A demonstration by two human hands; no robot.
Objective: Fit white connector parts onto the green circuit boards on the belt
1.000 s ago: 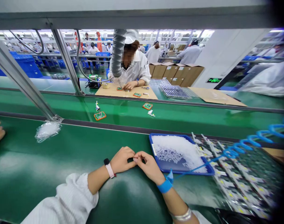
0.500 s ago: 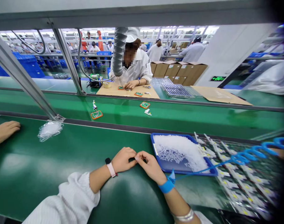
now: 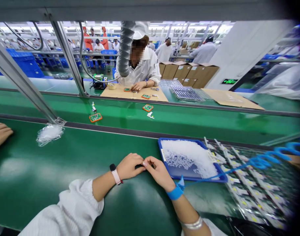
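My left hand (image 3: 130, 166) and my right hand (image 3: 157, 170) meet at the fingertips above the green table (image 3: 130, 203). Both are pinched closed, and whatever lies between the fingers is too small or hidden to make out. Just right of my right hand is a blue tray (image 3: 176, 172) holding a heap of small white plastic pieces (image 3: 186, 150). A blue wrist strap (image 3: 176, 192) circles my right wrist, its coiled cord (image 3: 268, 160) running off to the right.
Rows of white parts with wires (image 3: 250, 186) lie right of the tray. A clear plastic bag (image 3: 50, 133) and another person's hand (image 3: 1, 134) are at left. Circuit boards (image 3: 96, 117) sit on the green conveyor belt (image 3: 120, 114). Opposite, a co-worker (image 3: 150, 65) works at a cardboard sheet (image 3: 115, 93).
The boards and white parts on the belt have shifted a little left. The view has tilted slightly. My hands stay pinched together in nearly the same place.
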